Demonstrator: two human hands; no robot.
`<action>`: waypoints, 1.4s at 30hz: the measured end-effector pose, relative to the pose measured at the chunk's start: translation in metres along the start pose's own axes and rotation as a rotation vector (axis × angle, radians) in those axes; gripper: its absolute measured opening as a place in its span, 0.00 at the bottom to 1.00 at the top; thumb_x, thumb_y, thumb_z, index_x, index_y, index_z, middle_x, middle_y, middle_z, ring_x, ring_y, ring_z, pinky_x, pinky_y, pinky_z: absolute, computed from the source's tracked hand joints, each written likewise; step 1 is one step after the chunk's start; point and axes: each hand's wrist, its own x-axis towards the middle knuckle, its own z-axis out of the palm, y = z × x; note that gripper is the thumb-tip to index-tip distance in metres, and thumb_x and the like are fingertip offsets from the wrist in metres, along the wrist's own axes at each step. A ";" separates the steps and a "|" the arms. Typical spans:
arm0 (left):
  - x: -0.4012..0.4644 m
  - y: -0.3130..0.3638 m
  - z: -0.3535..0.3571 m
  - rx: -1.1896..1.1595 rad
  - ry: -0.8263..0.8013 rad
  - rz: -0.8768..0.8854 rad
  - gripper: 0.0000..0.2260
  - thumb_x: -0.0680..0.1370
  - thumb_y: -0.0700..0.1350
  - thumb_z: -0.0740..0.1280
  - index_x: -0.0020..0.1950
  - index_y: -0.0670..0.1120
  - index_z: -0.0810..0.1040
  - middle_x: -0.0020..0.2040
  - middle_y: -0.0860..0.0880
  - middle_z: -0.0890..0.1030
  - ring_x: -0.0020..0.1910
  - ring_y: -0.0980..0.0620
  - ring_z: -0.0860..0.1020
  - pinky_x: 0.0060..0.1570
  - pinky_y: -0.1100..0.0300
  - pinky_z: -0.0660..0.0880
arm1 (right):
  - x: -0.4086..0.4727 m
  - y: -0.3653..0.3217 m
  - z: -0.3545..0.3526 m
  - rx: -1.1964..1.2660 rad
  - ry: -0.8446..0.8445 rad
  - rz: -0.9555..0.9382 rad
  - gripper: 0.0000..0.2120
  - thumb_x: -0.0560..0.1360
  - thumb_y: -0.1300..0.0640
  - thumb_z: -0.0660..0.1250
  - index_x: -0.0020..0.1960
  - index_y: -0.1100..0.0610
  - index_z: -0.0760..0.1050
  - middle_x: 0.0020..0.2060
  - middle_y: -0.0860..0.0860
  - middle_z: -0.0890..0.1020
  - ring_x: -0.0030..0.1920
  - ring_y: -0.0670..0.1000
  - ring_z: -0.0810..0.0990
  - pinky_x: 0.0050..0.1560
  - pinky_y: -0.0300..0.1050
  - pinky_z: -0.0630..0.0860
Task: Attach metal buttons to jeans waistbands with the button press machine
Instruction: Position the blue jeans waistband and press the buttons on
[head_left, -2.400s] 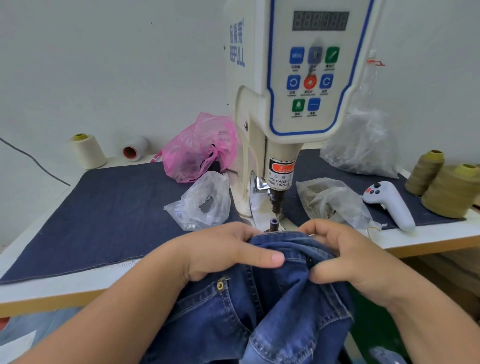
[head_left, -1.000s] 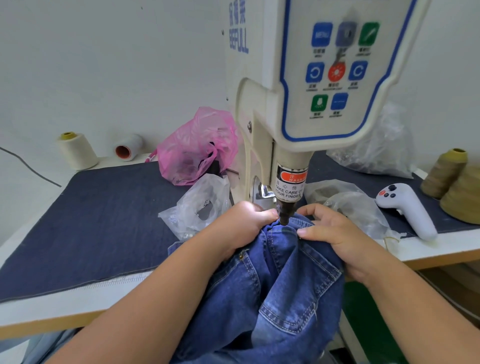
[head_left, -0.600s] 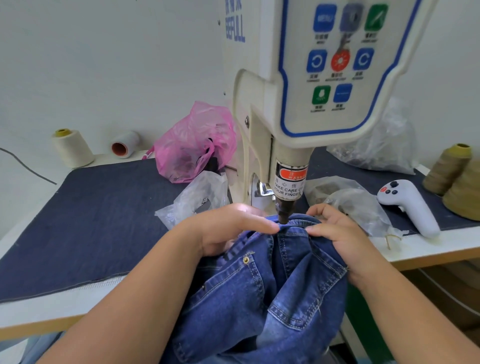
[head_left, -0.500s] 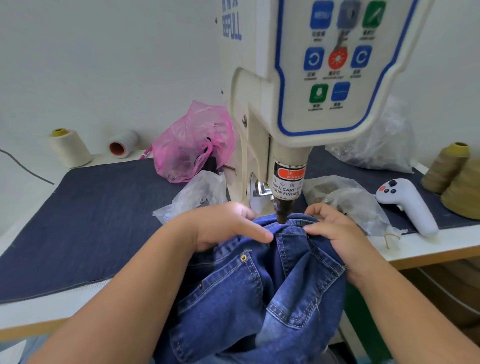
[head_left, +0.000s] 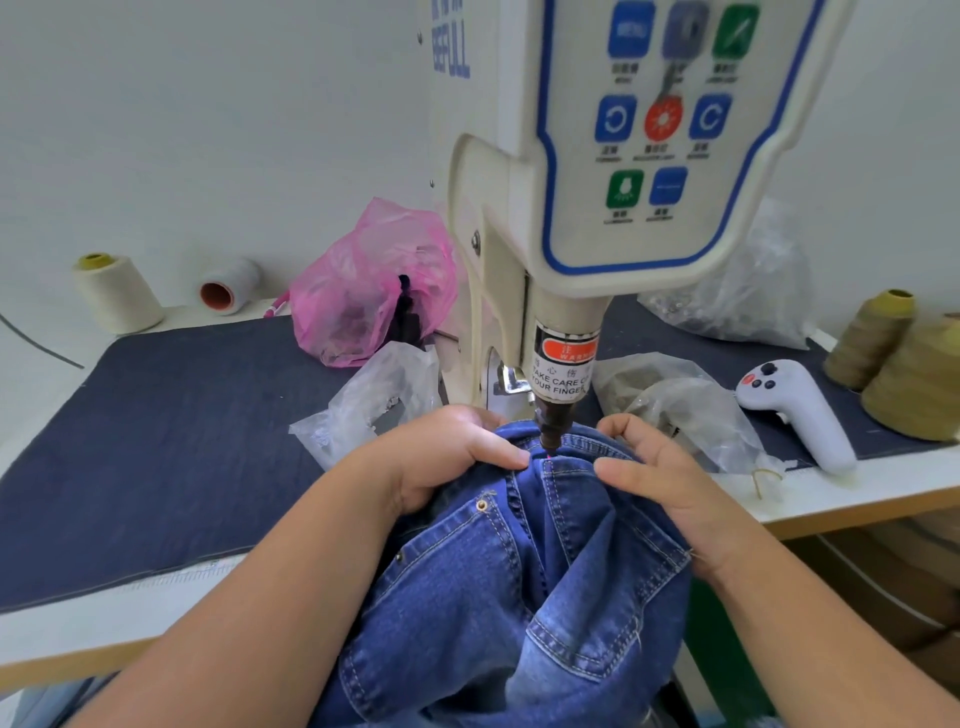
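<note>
both hands, left hand (head_left: 441, 457) and right hand (head_left: 660, 467), pinch the jeans waistband (head_left: 571, 457) either side of the button press machine (head_left: 597, 208) punch, over a denim-covered table (head_left: 156, 441) against a white wall.

A plain pale wall (head_left: 208, 130) stands behind a white bench (head_left: 78, 639) with a wood-coloured front edge. A dark blue cloth mat (head_left: 156, 441) covers most of the bench top, leaving bare strips along the near edge and the far left corner. A thin dark cable (head_left: 41, 345) runs down the wall at the far left. Soft, even light fills the room, with no hard shadows
</note>
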 end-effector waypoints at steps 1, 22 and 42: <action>0.001 -0.001 0.001 -0.017 -0.002 0.002 0.24 0.66 0.37 0.72 0.61 0.31 0.77 0.59 0.29 0.79 0.62 0.28 0.76 0.67 0.34 0.69 | 0.000 0.000 0.000 -0.052 0.021 0.000 0.15 0.65 0.61 0.73 0.51 0.57 0.75 0.46 0.56 0.83 0.43 0.53 0.82 0.41 0.44 0.80; 0.006 -0.024 0.008 0.168 0.249 0.241 0.16 0.64 0.48 0.71 0.48 0.41 0.81 0.38 0.47 0.84 0.36 0.51 0.82 0.40 0.59 0.78 | 0.012 0.004 0.002 -0.091 0.162 -0.039 0.11 0.76 0.73 0.63 0.53 0.60 0.77 0.43 0.54 0.85 0.42 0.50 0.84 0.43 0.42 0.81; 0.008 -0.029 0.009 0.124 0.238 0.273 0.19 0.65 0.47 0.71 0.51 0.38 0.79 0.44 0.39 0.85 0.40 0.45 0.83 0.51 0.46 0.80 | 0.012 0.004 0.002 -0.113 0.227 -0.072 0.11 0.74 0.73 0.66 0.53 0.61 0.78 0.44 0.55 0.86 0.42 0.51 0.84 0.44 0.43 0.82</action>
